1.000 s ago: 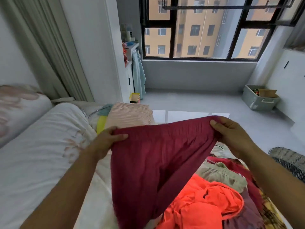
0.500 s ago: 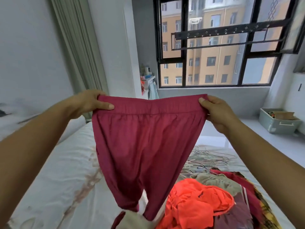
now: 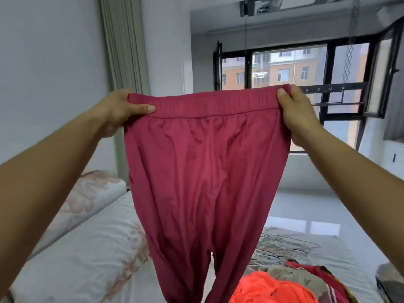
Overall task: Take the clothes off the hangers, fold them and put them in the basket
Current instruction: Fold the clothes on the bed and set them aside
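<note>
Soft, even daylight comes through the window at upper right and lays pale glare on the glossy floor. The red trousers are backlit yet sharp. Shadows are faint. Wide-angle distortion bows the curtain, and the lower right corner is blurred.

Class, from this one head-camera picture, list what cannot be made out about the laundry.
Head view only:
Leg ends of the red trousers: cut off by the bottom edge.
The wire hangers: tangled, partly behind the trousers, uncountable.
The woven object at the right edge: cut off, blurred; maybe the basket, cannot tell.
Fingers of the left hand and right hand: hidden behind the waistband.
</note>
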